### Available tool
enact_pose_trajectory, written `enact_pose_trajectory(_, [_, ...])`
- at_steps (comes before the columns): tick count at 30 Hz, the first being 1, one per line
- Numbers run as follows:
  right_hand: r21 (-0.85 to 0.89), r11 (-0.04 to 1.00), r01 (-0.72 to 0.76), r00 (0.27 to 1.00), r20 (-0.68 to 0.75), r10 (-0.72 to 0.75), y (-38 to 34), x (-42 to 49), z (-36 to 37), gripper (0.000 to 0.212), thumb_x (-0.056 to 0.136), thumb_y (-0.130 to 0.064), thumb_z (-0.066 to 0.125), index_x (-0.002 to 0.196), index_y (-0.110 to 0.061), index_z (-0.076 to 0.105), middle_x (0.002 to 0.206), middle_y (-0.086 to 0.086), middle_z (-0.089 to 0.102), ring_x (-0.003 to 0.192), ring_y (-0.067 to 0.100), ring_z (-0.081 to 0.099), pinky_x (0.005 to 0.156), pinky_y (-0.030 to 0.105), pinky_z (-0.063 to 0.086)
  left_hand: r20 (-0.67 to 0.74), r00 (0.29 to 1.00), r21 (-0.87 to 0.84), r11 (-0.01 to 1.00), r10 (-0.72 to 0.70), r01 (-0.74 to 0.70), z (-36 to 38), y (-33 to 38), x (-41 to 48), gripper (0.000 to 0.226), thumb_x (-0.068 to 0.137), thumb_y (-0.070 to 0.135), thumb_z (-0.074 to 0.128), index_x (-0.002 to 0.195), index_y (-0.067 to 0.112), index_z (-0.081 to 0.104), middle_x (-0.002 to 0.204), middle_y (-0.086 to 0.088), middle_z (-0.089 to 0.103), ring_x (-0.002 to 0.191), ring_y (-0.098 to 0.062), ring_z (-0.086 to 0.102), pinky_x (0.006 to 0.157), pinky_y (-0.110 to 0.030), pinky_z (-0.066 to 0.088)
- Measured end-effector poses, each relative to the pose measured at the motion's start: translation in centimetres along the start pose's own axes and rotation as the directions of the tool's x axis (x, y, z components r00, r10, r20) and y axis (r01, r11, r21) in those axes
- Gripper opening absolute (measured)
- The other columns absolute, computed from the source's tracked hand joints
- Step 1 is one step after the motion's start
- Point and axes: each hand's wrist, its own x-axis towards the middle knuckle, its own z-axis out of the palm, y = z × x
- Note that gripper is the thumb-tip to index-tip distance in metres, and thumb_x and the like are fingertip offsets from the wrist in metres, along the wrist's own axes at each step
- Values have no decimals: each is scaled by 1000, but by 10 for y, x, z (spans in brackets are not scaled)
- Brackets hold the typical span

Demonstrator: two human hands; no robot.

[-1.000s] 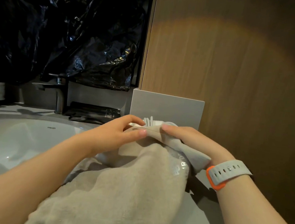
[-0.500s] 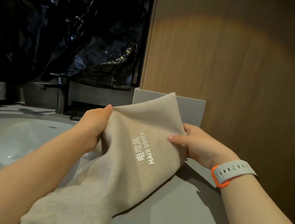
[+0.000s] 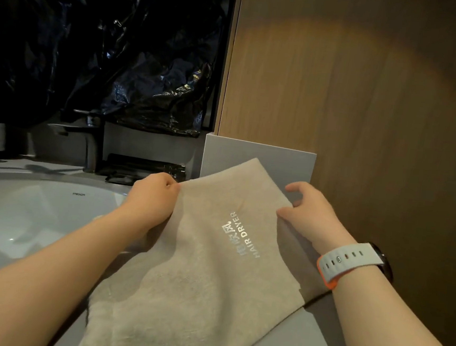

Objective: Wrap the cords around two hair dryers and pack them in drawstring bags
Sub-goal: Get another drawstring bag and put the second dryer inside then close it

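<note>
A beige drawstring bag [image 3: 201, 275] printed "HAIR DRYER" lies stretched over the grey counter [image 3: 294, 341], its far end raised. My left hand [image 3: 153, 196] grips the bag's left edge in a fist. At the bag's right edge, my right hand [image 3: 306, 207] pinches the cloth between thumb and fingers, a white and orange watch on its wrist. No hair dryer or cord shows; the bag hides whatever is inside or under it.
A white basin [image 3: 30, 210] lies at the left with a dark tap [image 3: 93, 144] behind it. A dark tray [image 3: 139, 169] stands behind my left hand. A grey box [image 3: 258, 159] leans against the wooden wall [image 3: 365, 102]. Black plastic sheeting [image 3: 108, 52] hangs above.
A second ago both hands pinched the bag's mouth around white cord or dryer parts. Since then the bag's end was lifted and spread, showing the print; the white parts are out of sight.
</note>
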Motion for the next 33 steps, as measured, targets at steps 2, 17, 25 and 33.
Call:
enact_pose_trajectory(2, [-120, 992, 38, 989, -138, -55, -1, -2, -5, 35, 85, -13, 59, 115, -30, 52, 103, -1, 59, 89, 22, 58, 75, 32, 46, 52, 997, 52, 997, 55, -58, 0, 1, -1, 30, 98, 25, 39, 94, 9, 64, 87, -5, 61, 69, -13, 47, 55, -27, 34])
enact_pose_trajectory(17, [-566, 821, 75, 965, 247, 82, 1, -59, -23, 41, 89, -54, 44, 121, -28, 47, 119, -3, 56, 100, 22, 58, 88, 42, 50, 180, 931, 140, 928, 319, -345, 16, 20, -34, 14, 93, 35, 48, 95, 27, 60, 85, 8, 58, 87, -17, 56, 72, -29, 42])
enact_pose_trajectory(25, [-669, 736, 104, 920, 347, 185, 16, -60, -34, 44, 89, -53, 46, 120, -24, 57, 129, -1, 56, 118, 21, 49, 95, 30, 37, 31, 753, 215, 731, 657, -647, 34, 25, -28, 26, 90, 27, 53, 115, 21, 61, 128, -1, 52, 122, -24, 43, 93, -34, 40])
enact_pose_trajectory(33, [-503, 864, 22, 915, 359, 185, 35, -40, -23, 45, 86, -50, 52, 117, -18, 46, 121, 1, 55, 107, 19, 51, 85, 31, 39, 362, 829, 429, 714, 427, -554, 56, 26, 3, 71, 76, 74, 45, 137, 43, 28, 157, 6, 5, 144, -20, 2, 110, -59, 11])
